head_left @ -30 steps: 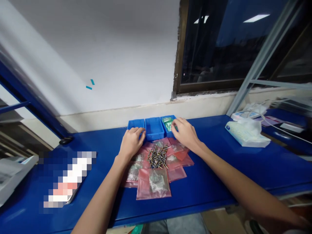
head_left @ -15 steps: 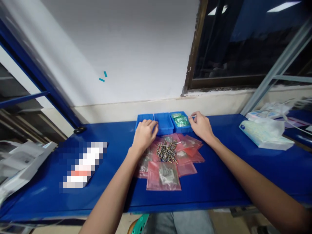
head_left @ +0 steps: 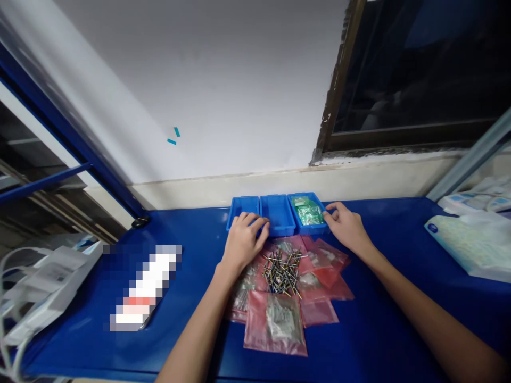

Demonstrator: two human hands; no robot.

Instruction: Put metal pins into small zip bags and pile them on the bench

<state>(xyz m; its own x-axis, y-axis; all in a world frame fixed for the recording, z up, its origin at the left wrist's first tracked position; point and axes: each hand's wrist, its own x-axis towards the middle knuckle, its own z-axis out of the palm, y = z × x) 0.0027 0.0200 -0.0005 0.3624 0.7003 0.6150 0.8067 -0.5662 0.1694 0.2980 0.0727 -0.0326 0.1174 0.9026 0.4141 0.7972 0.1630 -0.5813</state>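
Observation:
My left hand [head_left: 245,239] is over the front edge of the left blue bin [head_left: 243,204], its fingers loosely bent and apart, with nothing visible in them. The middle blue bin [head_left: 276,213] stands just past its fingertips. My right hand [head_left: 348,227] has its fingertips at the right side of the right blue bin [head_left: 315,229], which holds green packets [head_left: 307,211]. Its fingers are bent with a gap between them. Between my forearms, a pile of thin metal pins or screws [head_left: 281,271] lies on pink plastic bags [head_left: 255,332], some with small parts inside.
A pixelated flat item [head_left: 149,284] lies left on the blue table [head_left: 191,234]. White devices with cables [head_left: 51,282] stand at far left, a small black object [head_left: 140,221] by the post. A tissue pack [head_left: 467,244] sits at right. The wall [head_left: 223,175] rises directly behind the bins.
The view has tilted and shifted, so the table's contents appear lower and farther right. Both hands stay at the bins, with only slight finger movement.

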